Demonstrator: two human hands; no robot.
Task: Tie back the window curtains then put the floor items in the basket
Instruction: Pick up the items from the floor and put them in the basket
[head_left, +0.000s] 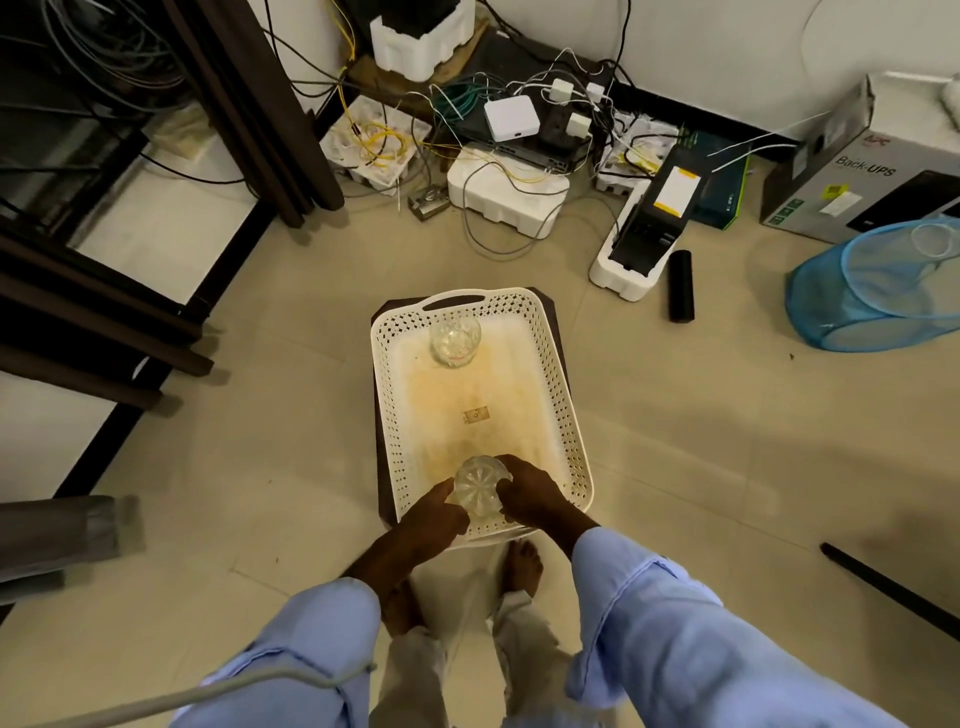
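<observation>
Basket: set on the floor at the feet, within easy reach. One glass stood at its far end. Second glass: gripped between left hand and right hand over the near end, probably for steady lowering.

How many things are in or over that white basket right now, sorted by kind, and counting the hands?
Clear cut-glass bowls: 2, one lying at the far end of the white perforated plastic basket at, one held over the near end.
Hands holding the near bowl: 2, left hand and right hand.
Total: 4
</observation>
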